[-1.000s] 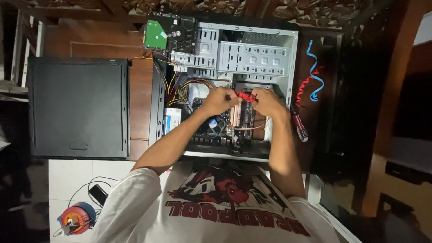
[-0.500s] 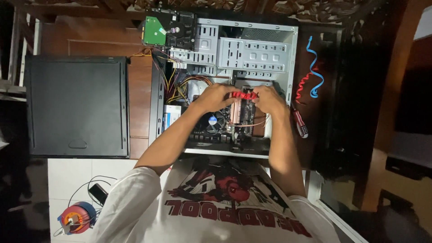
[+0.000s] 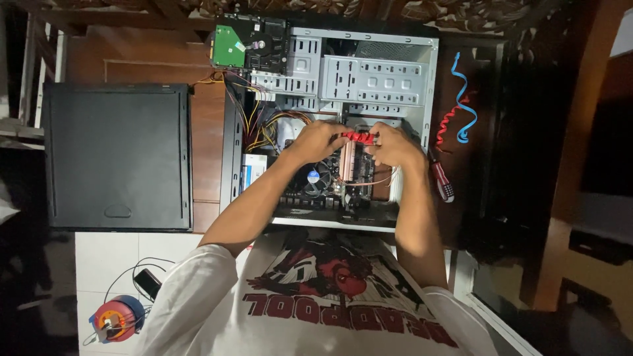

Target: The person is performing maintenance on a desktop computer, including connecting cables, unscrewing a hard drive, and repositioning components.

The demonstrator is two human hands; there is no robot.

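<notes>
Left hand [image 3: 318, 140] and right hand [image 3: 393, 145] both grip a red cable [image 3: 358, 137] inside the open case [image 3: 432, 79], near its drive-bay wall.

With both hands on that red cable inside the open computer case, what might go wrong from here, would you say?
1. Both hands, left hand and right hand, pinch the red cable directly above the motherboard; a slip could knock the cooler fan.
2. The loose yellow and black wire bundle hangs beside the left wrist and might snag.
3. The hard drive rests on the case's edge; a tug on its wires could perhaps unseat it.
</notes>
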